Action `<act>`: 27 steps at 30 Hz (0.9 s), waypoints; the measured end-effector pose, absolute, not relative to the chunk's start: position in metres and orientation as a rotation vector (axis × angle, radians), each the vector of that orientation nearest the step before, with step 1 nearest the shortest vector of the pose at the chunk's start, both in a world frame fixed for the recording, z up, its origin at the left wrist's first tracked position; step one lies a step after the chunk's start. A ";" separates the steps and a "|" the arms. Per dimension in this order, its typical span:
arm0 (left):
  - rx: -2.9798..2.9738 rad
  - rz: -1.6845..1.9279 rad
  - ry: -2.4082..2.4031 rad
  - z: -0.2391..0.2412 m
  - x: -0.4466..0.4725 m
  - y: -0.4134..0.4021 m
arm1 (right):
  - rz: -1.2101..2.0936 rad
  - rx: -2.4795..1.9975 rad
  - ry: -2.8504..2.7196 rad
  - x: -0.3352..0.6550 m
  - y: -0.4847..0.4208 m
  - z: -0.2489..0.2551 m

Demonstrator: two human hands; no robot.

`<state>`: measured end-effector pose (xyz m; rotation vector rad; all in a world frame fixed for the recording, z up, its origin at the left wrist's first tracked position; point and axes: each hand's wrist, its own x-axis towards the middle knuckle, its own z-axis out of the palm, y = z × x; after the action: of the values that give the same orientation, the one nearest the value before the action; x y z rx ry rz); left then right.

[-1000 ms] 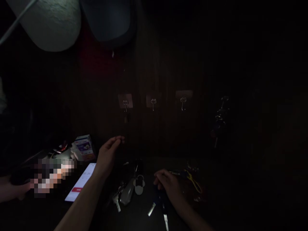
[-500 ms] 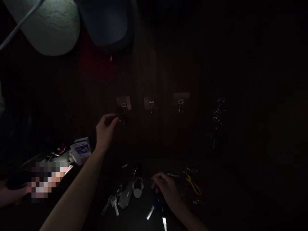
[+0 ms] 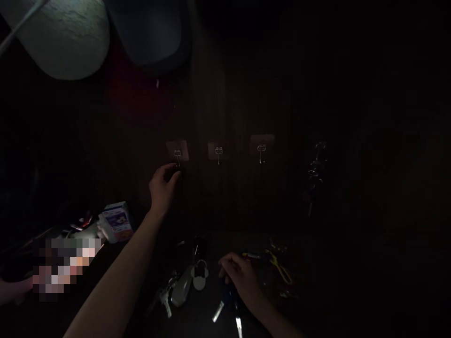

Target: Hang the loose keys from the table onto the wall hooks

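The left hand (image 3: pixel 163 188) is raised to the wall, its fingertips pressed together just below the first hook (image 3: pixel 178 158). Whether a small dark item is being pinched there cannot be told in this gloom. The right hand (image 3: pixel 242 281) is held low over the bench (image 3: pixel 197 321), its fingers curled and bunched. Whether anything is gripped under them cannot be told, though two bright key blades (image 3: pixel 218 311) are seen poking out just below it, with a dark-handled blade (image 3: pixel 238 326) beside them.

Just left of that hand, a bunch of keys (image 3: pixel 165 300) is left lying on the bench, along with a pale oval fob (image 3: pixel 181 292) and a white flower-shaped tag (image 3: pixel 199 277). To the right, a yellow cord (image 3: pixel 280 267) is laid out near a small tangle of metal.

Up on the wall, the middle hook (image 3: pixel 218 154) and the right hook (image 3: pixel 261 150) are seen bare, each on a pale adhesive plate. Farther right, a dark hanging bunch (image 3: pixel 316 173), apparently keys, is made out against the wood. Off to the left, a printed carton (image 3: pixel 117 221) stands by a pixelated patch, and another person's hand (image 3: pixel 12 291) is seen at the edge.
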<state>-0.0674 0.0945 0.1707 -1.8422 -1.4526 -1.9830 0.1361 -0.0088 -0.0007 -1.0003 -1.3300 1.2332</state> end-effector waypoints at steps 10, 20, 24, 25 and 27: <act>-1.868 -2.084 -1.507 0.159 -0.060 0.096 | 1.233 -1.015 -1.344 0.137 -0.011 0.004; -2.049 -2.134 -1.606 0.125 -0.080 0.083 | 1.211 -1.048 -1.389 0.138 -0.012 0.004; -2.116 -2.039 -1.727 0.110 -0.092 0.072 | 1.202 -1.025 -1.422 0.138 -0.009 -0.006; -2.132 -2.011 -1.766 0.107 -0.095 0.068 | 1.200 -1.020 -1.430 0.138 -0.008 -0.008; -2.160 -1.956 -1.838 0.098 -0.102 0.062 | 1.192 -1.028 -1.442 0.138 -0.008 -0.010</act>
<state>-0.1018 0.0621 0.0985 -2.1604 -1.8377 -1.9560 0.1383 -0.0076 -0.0100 -1.0279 -1.4420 1.1922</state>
